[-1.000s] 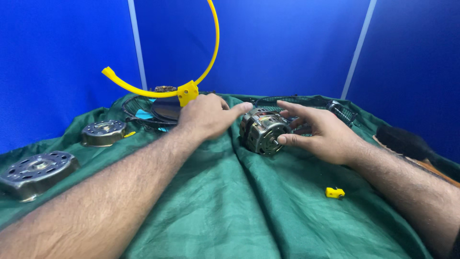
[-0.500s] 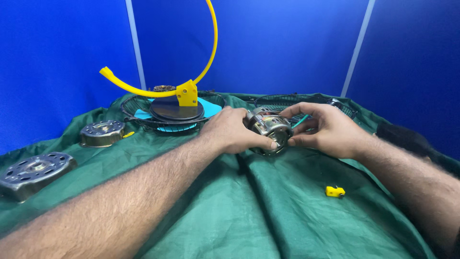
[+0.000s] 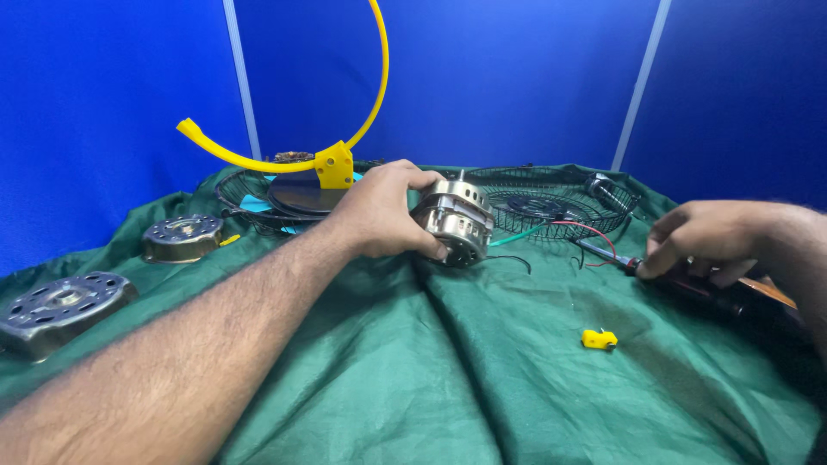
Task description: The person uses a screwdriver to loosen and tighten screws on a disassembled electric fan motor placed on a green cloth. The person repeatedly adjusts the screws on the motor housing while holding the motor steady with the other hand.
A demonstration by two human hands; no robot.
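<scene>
Blue partition panels back a table draped in green cloth (image 3: 413, 379). Left hand (image 3: 383, 211) clasps a silver motor (image 3: 454, 222) at centre, fingers wrapped over its top; the motor's axis tilts toward the viewer, wires trailing right. Right hand (image 3: 702, 241), well apart at the right edge, closes on a dark screwdriver (image 3: 689, 282), its tip pointing left toward the motor. Small yellow clip (image 3: 599, 338) lies between them, nearer the right hand. No labels are legible.
</scene>
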